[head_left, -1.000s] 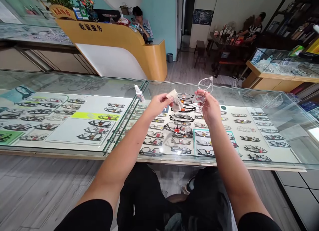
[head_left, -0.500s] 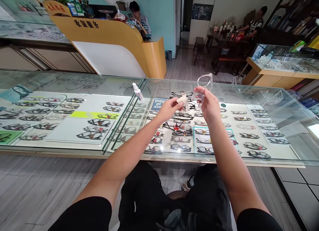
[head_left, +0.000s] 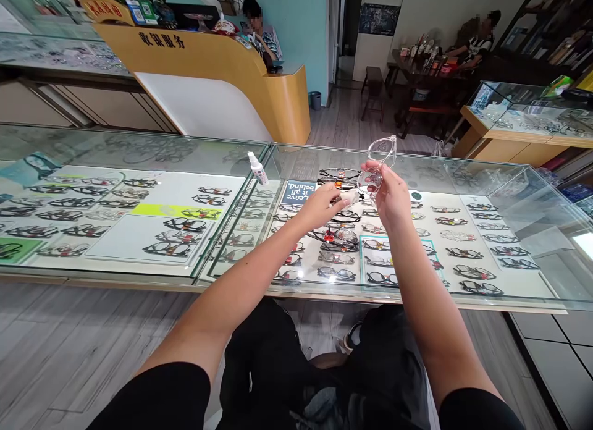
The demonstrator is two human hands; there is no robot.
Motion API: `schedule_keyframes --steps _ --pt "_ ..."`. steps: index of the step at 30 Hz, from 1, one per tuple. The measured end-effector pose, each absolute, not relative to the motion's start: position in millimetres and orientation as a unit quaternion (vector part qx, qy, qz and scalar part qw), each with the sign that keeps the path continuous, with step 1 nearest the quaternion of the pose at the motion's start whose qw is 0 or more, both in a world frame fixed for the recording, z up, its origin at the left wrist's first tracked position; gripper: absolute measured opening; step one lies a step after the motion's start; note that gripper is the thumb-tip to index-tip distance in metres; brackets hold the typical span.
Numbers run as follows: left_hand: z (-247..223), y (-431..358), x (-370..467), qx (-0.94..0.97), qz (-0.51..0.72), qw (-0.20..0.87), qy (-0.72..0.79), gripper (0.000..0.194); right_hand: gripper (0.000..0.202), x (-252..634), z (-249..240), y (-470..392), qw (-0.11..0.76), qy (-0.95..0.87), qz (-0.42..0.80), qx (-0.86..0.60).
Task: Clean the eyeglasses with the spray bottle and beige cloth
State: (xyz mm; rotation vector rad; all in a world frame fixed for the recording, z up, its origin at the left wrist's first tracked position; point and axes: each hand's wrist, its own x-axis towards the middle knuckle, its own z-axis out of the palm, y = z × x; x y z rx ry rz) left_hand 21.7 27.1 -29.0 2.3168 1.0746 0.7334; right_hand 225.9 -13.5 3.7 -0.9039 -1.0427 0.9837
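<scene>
My right hand holds up a pair of clear-framed eyeglasses, pinched near the bridge, with one lens above the fingers and the other to their left. Left of it and slightly lower is my left hand, its fingers and thumb closed on a pale cloth, partly hidden by the fingers. The cloth is close to the lower lens; whether they touch I cannot tell. Both hands are above the glass display case. A white spray bottle stands on the glass to the left.
Rows of eyeglasses lie inside the case, beside a blue printed card. A second glass case adjoins on the left. Behind are a yellow counter with a seated person, and another person at a dark table.
My left hand has turned palm-down and shifted slightly right and down, so the cloth is lower and shows less. My right hand and the eyeglasses stay nearly in place.
</scene>
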Motion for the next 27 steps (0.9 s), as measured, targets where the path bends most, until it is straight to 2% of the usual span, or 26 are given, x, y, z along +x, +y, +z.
schedule_keyframes --steps 8,12,15,17,19,24,27 --pt "-33 28 25 0.902 0.201 0.193 0.330 0.038 0.039 234 -1 -8 0.633 -0.484 0.439 -0.416" --pt "-18 28 18 0.844 0.324 0.203 0.376 0.036 0.037 231 0 -9 0.648 -0.470 0.433 -0.415" --pt "-3 31 7 0.741 0.439 0.322 0.393 0.034 0.037 228 3 -13 0.653 -0.463 0.430 -0.418" --pt "5 33 -1 0.659 0.483 0.434 0.380 0.033 0.036 226 6 -15 0.654 -0.462 0.429 -0.418" --pt "11 36 -8 0.596 0.513 0.502 0.361 0.028 0.035 223 8 -18 0.649 -0.468 0.429 -0.418" --pt "18 37 -21 0.538 0.531 0.560 0.340 0.021 0.032 212 12 -26 0.617 -0.494 0.459 -0.406" --pt "18 35 -23 0.555 0.511 0.566 0.332 0.032 0.030 207 12 -28 0.606 -0.506 0.474 -0.391"
